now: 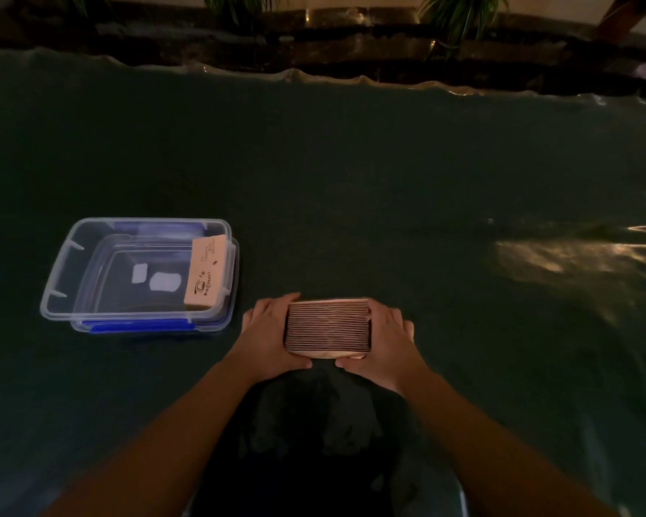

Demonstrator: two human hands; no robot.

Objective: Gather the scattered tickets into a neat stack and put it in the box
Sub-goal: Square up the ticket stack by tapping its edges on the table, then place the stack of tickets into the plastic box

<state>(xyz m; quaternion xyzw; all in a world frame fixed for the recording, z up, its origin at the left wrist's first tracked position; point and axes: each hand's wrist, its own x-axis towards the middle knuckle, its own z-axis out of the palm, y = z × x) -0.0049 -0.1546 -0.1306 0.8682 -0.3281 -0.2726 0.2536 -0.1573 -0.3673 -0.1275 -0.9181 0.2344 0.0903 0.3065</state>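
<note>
The stack of tickets (328, 327) stood on edge on the table (388, 203), clamped between the left hand (267, 335) and right hand (385, 343); edges needed squaring before transfer to the box (58, 278) at near left.

stack: thick pile of pinkish-tan paper tickets (328, 327), edges squared up pretty tidy, standing on its long edge so you see all the layered edges, held between both hands just above the dark green table cover

box: clear plastic rectangular box with blue clips (90, 255), open, left of the stack and a bit farther back

ticket in box: one tan ticket with a coffee-cup print (205, 272), leaning against the box's right wall
</note>
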